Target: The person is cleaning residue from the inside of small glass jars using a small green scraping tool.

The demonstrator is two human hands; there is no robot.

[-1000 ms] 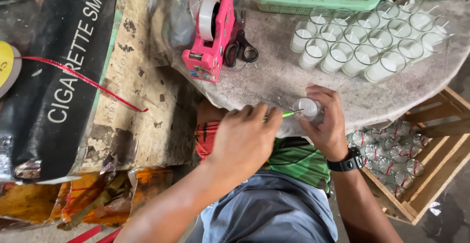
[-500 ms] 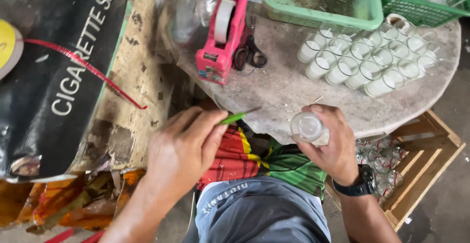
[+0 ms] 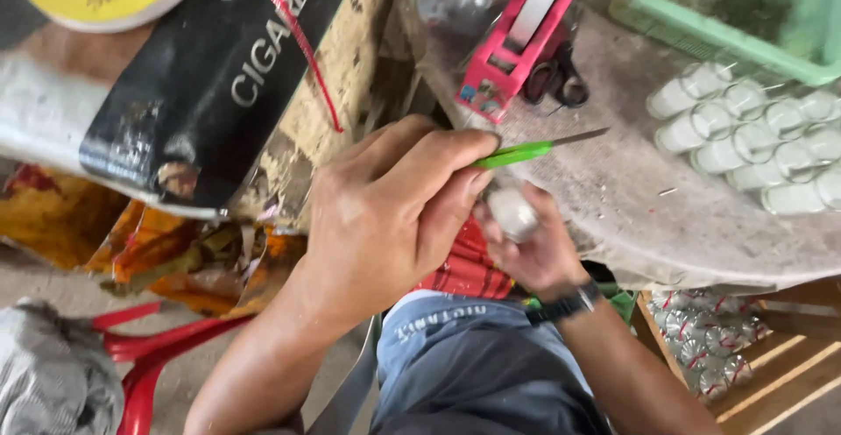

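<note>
**Worn round table, two hands at its edge**

Table [image 3: 613,216]: I see rows of white jars [image 3: 753,137]. Left hand [image 3: 385,216]: fingers pinch a green-handled blade [image 3: 526,150]. Right hand [image 3: 534,247]: fingers curl round one small jar [image 3: 512,212], just under the blade.

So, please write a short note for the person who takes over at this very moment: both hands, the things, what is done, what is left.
Left hand: shut on green-handled tool, blade toward the round table.
Right hand: shut on small glass cup, held at the table's edge.
Done: filled cups in rows on the table; wrapped ones in the wooden crate.
Left: the cup in hand.
Pink tape dispenser nearby.
</note>
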